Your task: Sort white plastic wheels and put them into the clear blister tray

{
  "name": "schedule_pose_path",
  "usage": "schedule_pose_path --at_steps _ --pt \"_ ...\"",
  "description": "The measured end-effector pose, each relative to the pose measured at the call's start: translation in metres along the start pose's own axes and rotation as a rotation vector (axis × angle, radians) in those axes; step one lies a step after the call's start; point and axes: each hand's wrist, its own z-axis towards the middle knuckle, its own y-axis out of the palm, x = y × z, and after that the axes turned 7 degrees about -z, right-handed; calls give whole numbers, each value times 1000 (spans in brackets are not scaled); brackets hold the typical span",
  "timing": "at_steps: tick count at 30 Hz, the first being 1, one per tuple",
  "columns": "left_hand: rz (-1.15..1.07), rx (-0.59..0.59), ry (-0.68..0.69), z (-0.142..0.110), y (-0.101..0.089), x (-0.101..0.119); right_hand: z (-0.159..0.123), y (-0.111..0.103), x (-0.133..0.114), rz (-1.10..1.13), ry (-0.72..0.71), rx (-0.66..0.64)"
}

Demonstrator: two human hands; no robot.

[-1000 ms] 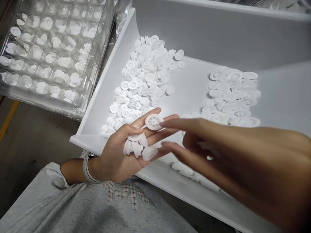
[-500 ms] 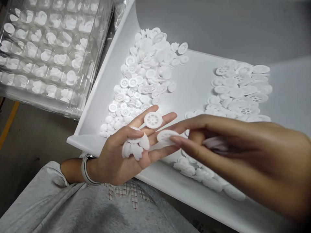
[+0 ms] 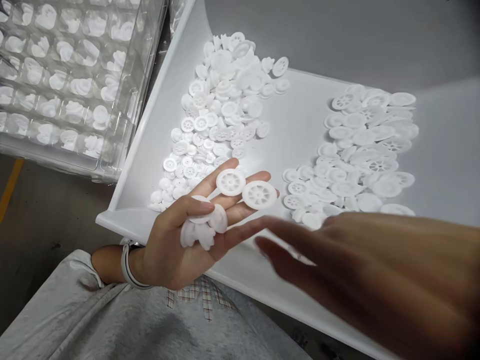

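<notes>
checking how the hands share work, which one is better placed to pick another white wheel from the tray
Likely the right hand: it hovers near a wheel pile, fingertips looking free though blurred, while the left hand supports several white parts.

1. The right hand (image 3: 360, 262) is blurred — whether it holds anything cannot be told.
2. The thumb of the left hand (image 3: 187, 262) hides part of the white pieces (image 3: 218, 219).
3. The clear tray (image 3: 56, 159) — cut off by left and top edges.
4. The white bin (image 3: 300, 135) leaves the picture at right.

Near head-worn view, forward and down
</notes>
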Motion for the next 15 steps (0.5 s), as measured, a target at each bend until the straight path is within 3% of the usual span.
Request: schedule_pose_path --at_steps 5,10,12,15 --pt "15 -13 -27 0 2 -1 0 12 -20 -70 -172 76" --pt "15 -8 -53 0 3 1 9 22 -26 -67 -499 304" --pt "9 -2 -34 -1 3 1 7 20 -27 -44 -529 306" --pt "5 -6 1 -3 2 2 2 11 -28 -46 -446 206"
